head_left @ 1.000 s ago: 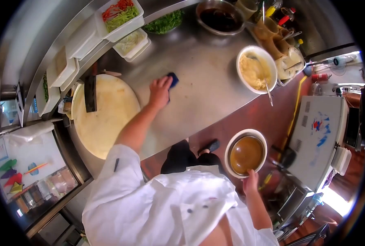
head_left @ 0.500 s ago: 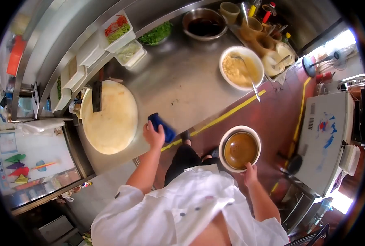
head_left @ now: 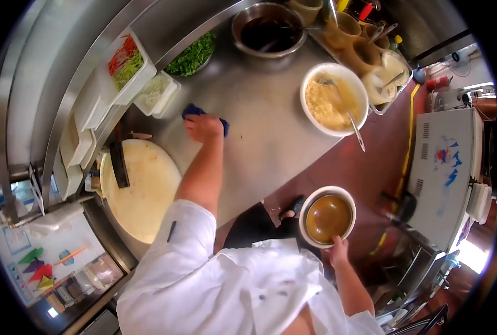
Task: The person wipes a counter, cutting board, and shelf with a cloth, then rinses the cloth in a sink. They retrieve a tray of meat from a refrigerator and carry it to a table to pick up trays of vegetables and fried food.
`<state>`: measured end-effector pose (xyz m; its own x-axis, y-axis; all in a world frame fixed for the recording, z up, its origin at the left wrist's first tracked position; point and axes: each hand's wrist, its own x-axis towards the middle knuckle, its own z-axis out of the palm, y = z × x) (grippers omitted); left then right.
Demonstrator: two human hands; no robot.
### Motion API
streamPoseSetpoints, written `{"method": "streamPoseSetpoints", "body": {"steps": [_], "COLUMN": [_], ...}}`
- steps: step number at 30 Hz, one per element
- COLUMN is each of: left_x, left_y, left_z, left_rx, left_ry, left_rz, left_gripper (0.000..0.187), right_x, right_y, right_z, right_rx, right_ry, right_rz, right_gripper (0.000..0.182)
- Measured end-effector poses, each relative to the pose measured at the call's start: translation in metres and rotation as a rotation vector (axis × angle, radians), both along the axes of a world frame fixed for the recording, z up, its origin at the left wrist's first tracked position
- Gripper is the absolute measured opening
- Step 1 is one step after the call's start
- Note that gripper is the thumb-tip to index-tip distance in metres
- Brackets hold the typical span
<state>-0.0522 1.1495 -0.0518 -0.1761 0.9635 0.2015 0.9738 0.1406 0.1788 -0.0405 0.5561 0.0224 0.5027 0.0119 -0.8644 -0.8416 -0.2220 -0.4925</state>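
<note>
My left hand (head_left: 203, 127) presses a blue cloth (head_left: 195, 111) onto the steel counter (head_left: 265, 111), close to the white containers at the back. My right hand (head_left: 338, 251) grips the rim of a white bowl (head_left: 327, 216) of brown sauce, held low beside my body above the red floor. The white sleeve of my left arm stretches across the counter's front edge.
A round pale cutting board (head_left: 140, 190) with a cleaver (head_left: 118, 162) lies at the left. Behind are tubs of shredded vegetables (head_left: 127, 62), a bowl of greens (head_left: 192, 56), a metal bowl of dark sauce (head_left: 268, 33), a white bowl of yellow mash with a spoon (head_left: 333, 100), and condiment cups (head_left: 365, 39).
My left hand has carried the blue cloth from the counter's front edge back to the far side by the containers. The bowl in my right hand stays roughly where it was.
</note>
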Motion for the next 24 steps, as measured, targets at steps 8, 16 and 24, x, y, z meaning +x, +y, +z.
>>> {"method": "streamPoseSetpoints", "body": {"steps": [8, 16, 24], "left_x": [0.032, 0.001, -0.049], "left_y": [0.101, 0.081, -0.135], "left_z": [-0.015, 0.006, -0.004], "left_rx": [0.122, 0.060, -0.087], "left_ry": [0.056, 0.020, -0.292], "left_rz": [-0.568, -1.291, -1.480], "left_gripper": [0.046, 0.053, 0.026], "right_x": [-0.045, -0.040, -0.029], "right_y": [0.042, 0.085, 0.110], "right_z": [-0.035, -0.057, -0.074], "right_rx": [-0.006, -0.031, -0.066], "right_ry": [0.073, 0.000, -0.038], "right_rz": [-0.071, 0.172, 0.323], "right_gripper": [0.028, 0.029, 0.036]}}
